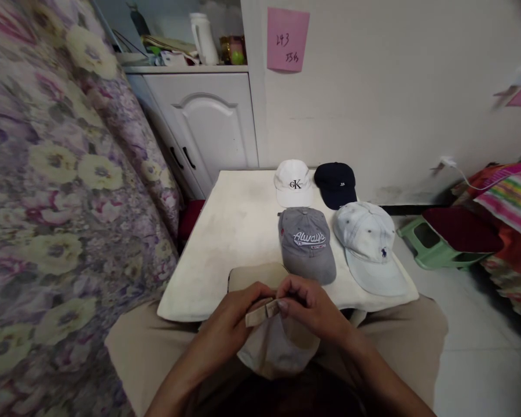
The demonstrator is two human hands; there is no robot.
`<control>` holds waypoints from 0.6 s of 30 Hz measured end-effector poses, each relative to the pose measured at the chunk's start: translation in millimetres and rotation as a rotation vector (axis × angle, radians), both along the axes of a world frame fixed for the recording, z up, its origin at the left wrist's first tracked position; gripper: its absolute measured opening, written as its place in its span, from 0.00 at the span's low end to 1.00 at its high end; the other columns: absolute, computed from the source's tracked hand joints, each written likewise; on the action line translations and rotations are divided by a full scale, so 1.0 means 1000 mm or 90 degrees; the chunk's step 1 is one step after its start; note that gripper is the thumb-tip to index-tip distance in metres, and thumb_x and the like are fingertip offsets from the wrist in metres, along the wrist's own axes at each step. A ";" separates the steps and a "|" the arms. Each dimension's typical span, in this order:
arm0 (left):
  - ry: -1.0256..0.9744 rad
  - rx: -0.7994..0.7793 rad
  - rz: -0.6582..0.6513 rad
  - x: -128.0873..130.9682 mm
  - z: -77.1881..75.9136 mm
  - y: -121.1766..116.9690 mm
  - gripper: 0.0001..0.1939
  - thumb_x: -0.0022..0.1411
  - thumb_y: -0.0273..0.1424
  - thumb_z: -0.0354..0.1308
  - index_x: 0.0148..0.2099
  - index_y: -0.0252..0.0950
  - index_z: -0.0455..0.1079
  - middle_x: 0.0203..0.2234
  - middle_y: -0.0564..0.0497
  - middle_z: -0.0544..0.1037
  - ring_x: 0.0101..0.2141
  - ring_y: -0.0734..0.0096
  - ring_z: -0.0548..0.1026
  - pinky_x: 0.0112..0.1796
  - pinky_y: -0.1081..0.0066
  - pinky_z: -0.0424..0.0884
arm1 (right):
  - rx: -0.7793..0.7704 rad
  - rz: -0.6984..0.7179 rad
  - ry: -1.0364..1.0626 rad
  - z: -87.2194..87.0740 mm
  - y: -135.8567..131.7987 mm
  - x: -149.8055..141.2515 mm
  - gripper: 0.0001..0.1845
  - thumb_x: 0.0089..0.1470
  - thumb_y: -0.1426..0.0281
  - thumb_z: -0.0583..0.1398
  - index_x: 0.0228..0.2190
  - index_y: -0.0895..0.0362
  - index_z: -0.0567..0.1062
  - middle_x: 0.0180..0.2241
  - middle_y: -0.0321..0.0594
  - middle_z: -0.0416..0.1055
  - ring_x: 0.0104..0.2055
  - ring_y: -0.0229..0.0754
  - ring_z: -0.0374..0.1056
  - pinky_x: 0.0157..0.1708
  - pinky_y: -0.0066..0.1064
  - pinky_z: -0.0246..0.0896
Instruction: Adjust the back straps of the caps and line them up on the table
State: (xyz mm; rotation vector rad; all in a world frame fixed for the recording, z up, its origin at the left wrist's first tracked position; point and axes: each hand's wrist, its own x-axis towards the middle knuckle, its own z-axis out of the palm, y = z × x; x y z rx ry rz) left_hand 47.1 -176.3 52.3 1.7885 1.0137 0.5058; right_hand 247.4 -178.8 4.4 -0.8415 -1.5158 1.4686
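Note:
A beige baseball cap (282,347) is between my hands, over my lap at the table's near edge. Its brim (256,275) points away from me, and its back strap (260,313) faces up. My left hand (243,304) grips the strap from the left, fingers closed round it. From the right, my right hand (306,301) pinches the strap's other end between thumb and fingers. Just beyond, a grey cap (306,243) with white lettering lies on the table, and a pale blue cap (369,243) rests to its right.
On the white-covered table (226,231), a white cap (294,182) and a navy cap (336,182) sit at the back. A floral curtain (69,202) hangs at left. A green stool (451,237) stands right of the table. Behind are a white cabinet (212,127) and the wall (373,87).

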 end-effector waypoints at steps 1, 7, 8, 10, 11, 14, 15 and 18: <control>-0.021 -0.027 -0.007 0.000 -0.002 0.001 0.09 0.69 0.35 0.51 0.41 0.39 0.71 0.34 0.54 0.77 0.36 0.67 0.72 0.36 0.72 0.64 | 0.002 0.000 -0.006 0.000 0.000 0.000 0.03 0.57 0.71 0.60 0.31 0.58 0.71 0.25 0.32 0.68 0.28 0.35 0.62 0.29 0.26 0.55; -0.111 -0.110 -0.008 -0.003 -0.012 0.008 0.14 0.69 0.40 0.51 0.37 0.36 0.69 0.28 0.55 0.70 0.30 0.72 0.65 0.32 0.73 0.60 | 0.051 -0.059 -0.118 0.001 0.003 0.003 0.02 0.53 0.73 0.61 0.29 0.58 0.72 0.26 0.33 0.68 0.29 0.36 0.61 0.29 0.26 0.54; -0.117 -0.114 -0.011 -0.004 -0.012 0.008 0.13 0.69 0.39 0.51 0.37 0.36 0.69 0.27 0.55 0.69 0.30 0.72 0.64 0.32 0.73 0.59 | 0.058 -0.077 -0.141 0.001 0.004 0.005 0.02 0.53 0.73 0.61 0.28 0.58 0.72 0.26 0.33 0.68 0.29 0.36 0.61 0.29 0.26 0.54; -0.123 -0.119 -0.015 -0.006 -0.013 0.008 0.13 0.68 0.39 0.52 0.36 0.36 0.69 0.27 0.55 0.68 0.29 0.72 0.63 0.31 0.73 0.58 | 0.058 -0.119 -0.175 -0.002 0.007 0.007 0.02 0.53 0.73 0.60 0.28 0.58 0.71 0.25 0.32 0.68 0.28 0.35 0.61 0.27 0.26 0.52; -0.122 -0.121 -0.016 -0.006 -0.012 0.009 0.13 0.68 0.38 0.52 0.36 0.35 0.69 0.27 0.55 0.68 0.29 0.72 0.63 0.31 0.73 0.58 | 0.049 -0.142 -0.182 -0.004 0.009 0.009 0.03 0.53 0.73 0.60 0.28 0.58 0.71 0.24 0.32 0.67 0.27 0.35 0.60 0.26 0.25 0.52; -0.116 -0.111 -0.017 -0.006 -0.009 0.009 0.12 0.68 0.38 0.52 0.36 0.35 0.69 0.27 0.54 0.69 0.29 0.72 0.63 0.31 0.73 0.58 | -0.011 -0.195 -0.124 -0.011 0.011 0.011 0.06 0.55 0.70 0.59 0.28 0.57 0.68 0.21 0.31 0.65 0.23 0.33 0.58 0.23 0.24 0.49; -0.113 -0.102 -0.015 -0.005 -0.008 0.009 0.12 0.68 0.38 0.52 0.36 0.36 0.69 0.27 0.54 0.69 0.29 0.72 0.63 0.31 0.73 0.59 | -0.038 -0.203 -0.078 -0.014 0.012 0.012 0.07 0.56 0.68 0.59 0.28 0.57 0.68 0.21 0.30 0.66 0.21 0.32 0.56 0.21 0.24 0.48; -0.108 -0.079 0.010 -0.005 -0.006 0.007 0.12 0.68 0.38 0.52 0.35 0.36 0.70 0.27 0.54 0.70 0.28 0.71 0.64 0.30 0.73 0.59 | -0.108 -0.211 0.093 -0.017 0.012 0.014 0.11 0.59 0.62 0.60 0.31 0.56 0.66 0.21 0.30 0.70 0.15 0.30 0.51 0.16 0.23 0.42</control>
